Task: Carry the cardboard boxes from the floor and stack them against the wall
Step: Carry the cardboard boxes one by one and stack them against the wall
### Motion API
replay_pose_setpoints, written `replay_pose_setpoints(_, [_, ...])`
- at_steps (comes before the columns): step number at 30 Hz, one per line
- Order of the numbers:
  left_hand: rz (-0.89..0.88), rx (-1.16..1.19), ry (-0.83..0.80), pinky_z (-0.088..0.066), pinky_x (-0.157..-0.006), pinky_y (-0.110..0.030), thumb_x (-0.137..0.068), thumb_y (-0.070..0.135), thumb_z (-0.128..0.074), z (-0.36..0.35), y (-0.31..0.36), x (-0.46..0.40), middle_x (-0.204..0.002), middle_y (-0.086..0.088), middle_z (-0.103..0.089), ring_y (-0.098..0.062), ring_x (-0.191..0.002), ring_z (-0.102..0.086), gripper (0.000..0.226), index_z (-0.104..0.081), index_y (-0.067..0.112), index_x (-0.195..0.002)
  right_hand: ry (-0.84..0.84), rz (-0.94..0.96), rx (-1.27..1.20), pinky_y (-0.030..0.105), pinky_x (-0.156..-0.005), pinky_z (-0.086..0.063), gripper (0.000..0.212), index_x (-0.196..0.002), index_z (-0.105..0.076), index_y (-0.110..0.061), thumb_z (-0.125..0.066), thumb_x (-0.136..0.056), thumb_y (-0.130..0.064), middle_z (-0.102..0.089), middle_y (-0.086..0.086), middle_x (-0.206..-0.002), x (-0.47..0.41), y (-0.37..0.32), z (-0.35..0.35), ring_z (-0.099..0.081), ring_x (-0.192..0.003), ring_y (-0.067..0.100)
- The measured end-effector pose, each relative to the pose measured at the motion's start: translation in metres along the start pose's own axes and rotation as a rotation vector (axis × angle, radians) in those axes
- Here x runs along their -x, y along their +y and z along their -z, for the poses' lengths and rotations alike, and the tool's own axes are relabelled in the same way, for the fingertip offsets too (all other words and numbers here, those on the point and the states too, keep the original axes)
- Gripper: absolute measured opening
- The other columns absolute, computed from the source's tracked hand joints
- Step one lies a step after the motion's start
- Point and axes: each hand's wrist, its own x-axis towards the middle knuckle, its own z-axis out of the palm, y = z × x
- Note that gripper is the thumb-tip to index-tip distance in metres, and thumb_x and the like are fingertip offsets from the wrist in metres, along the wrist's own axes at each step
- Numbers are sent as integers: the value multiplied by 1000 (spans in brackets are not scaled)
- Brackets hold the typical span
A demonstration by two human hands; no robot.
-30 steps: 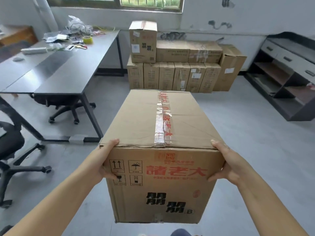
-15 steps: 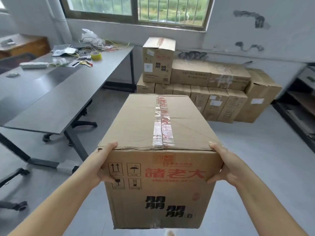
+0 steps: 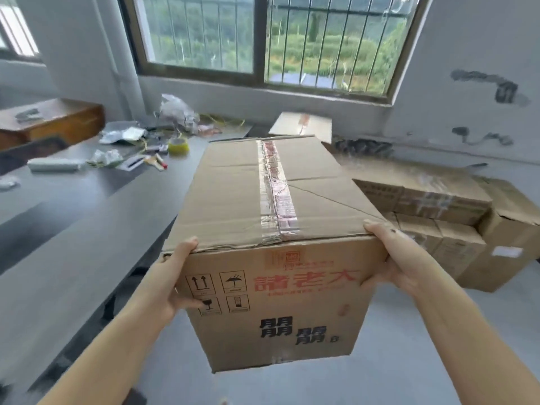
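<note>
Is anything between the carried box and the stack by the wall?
Nothing visible: the carried box, held by the left hand and right hand, faces the stack; the table stands off left.

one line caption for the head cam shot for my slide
Both hands, left and right, carry a taped cardboard box toward the stacked boxes under the window.

A grey worktop (image 3: 73, 229) is stretching along the left, carrying a yellow tape roll (image 3: 178, 145), a crumpled plastic bag (image 3: 178, 112), a white remote-like bar (image 3: 54, 164) and scattered papers (too blurred to read). A barred window (image 3: 263, 39) is showing greenery outside, and a wooden cabinet (image 3: 49, 121) is standing at far left.
</note>
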Motion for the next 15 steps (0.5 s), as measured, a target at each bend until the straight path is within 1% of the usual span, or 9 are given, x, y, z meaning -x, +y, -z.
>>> replay_pose_setpoints(4, [-94,-13,-61,-56,-50,-52,-79,43,-68,-36,89,-86,-92,-11,-63,-31,-87,-63,29,-60,21,-96,29,88,-47,73,-58,-48,19,-110,-61,-32,-57,-92,-34,-58,3,-112,-79,-71,-40,-55,-101,30])
replay_pose_setpoints(7, [-158,-12,-102,-56,-46,-48,-79,43,-68,-71,154,-143,-87,-7,-62,-27,-82,-63,28,-60,21,-93,67,153,-84,74,-62,-47,19,-108,-61,-28,-59,-90,-35,-58,6,-113,-128,-123,-58,-57,-100,32])
replay_pose_setpoints(10, [-250,-10,-149,-56,-47,-50,-80,41,-69,-113,207,-193,-91,-3,-62,-23,-86,-61,22,-61,26,-93,120,259,-121,73,-62,-48,13,-101,-61,-29,-60,-90,-35,-57,6,-108,-179,-172,-64,-56,-96,29])
replay_pose_setpoints(11, [-284,-4,-170,-57,-47,-49,-80,39,-69,-128,223,-208,-93,-1,-61,-22,-88,-60,21,-63,26,-95,128,304,-126,71,-60,-49,15,-103,-61,-28,-60,-90,-34,-56,5,-108,-196,-189,-64,-56,-97,28])
replay_pose_setpoints(13, [-347,12,-209,-57,-47,-46,-80,37,-69,-159,252,-238,-96,1,-60,-21,-90,-59,24,-64,27,-102,143,384,-139,60,-52,-54,23,-110,-60,-25,-61,-89,-34,-54,5,-107,-232,-220,-63,-55,-97,26])
replay_pose_setpoints(15, [-399,17,-240,-58,-50,-47,-80,39,-68,-192,276,-268,-96,0,-60,-22,-92,-60,33,-64,24,-109,165,451,-146,51,-45,-55,24,-108,-59,-21,-61,-89,-35,-54,5,-103,-270,-248,-60,-56,-93,26])
